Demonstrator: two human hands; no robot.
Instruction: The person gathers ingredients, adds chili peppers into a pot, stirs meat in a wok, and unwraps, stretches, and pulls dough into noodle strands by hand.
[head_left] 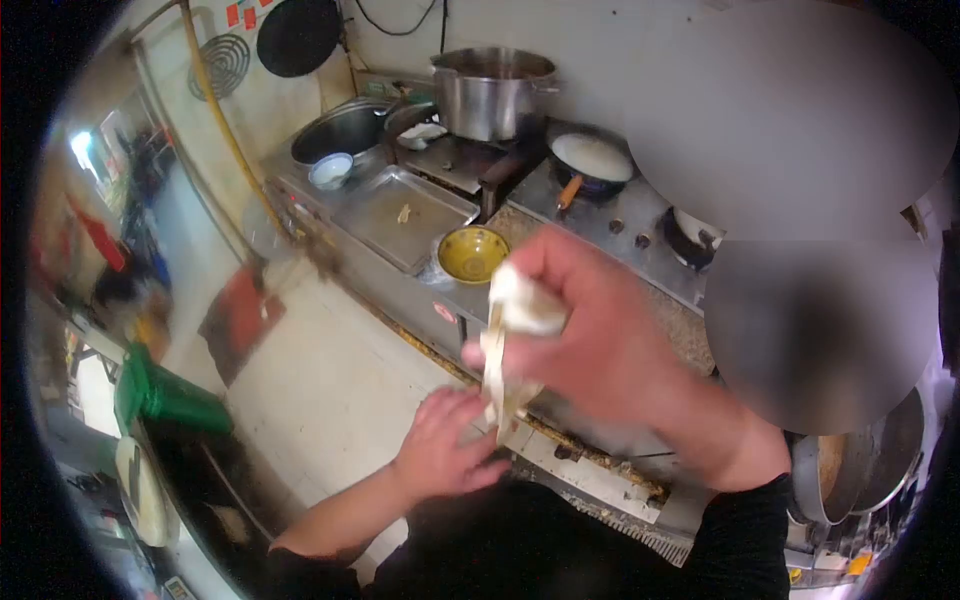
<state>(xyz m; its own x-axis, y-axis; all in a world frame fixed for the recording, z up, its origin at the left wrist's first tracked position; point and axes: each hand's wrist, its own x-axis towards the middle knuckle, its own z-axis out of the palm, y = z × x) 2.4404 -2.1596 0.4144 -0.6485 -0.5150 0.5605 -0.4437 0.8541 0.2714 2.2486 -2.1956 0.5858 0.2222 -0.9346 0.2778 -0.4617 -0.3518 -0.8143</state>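
Observation:
My right hand (610, 340) is raised in front of the stove counter, its fingers closed round a pale, whitish piece of food (527, 303), blurred by motion. Thin pale strips of it hang down below the fingers. Lower and to the left is my left hand (447, 447), palm turned up, with fingers apart just beside the hanging strips. Whether the left fingers touch the strips is unclear. Behind the right hand, a yellow bowl (474, 254) sits on the counter's edge.
A metal tray (370, 220) with a small pale scrap lies left of the bowl. Behind stand a large steel pot (495, 100), a white-blue bowl (331, 171) and a pan (592, 160) with an orange handle. A green bin (175, 395) is at the left.

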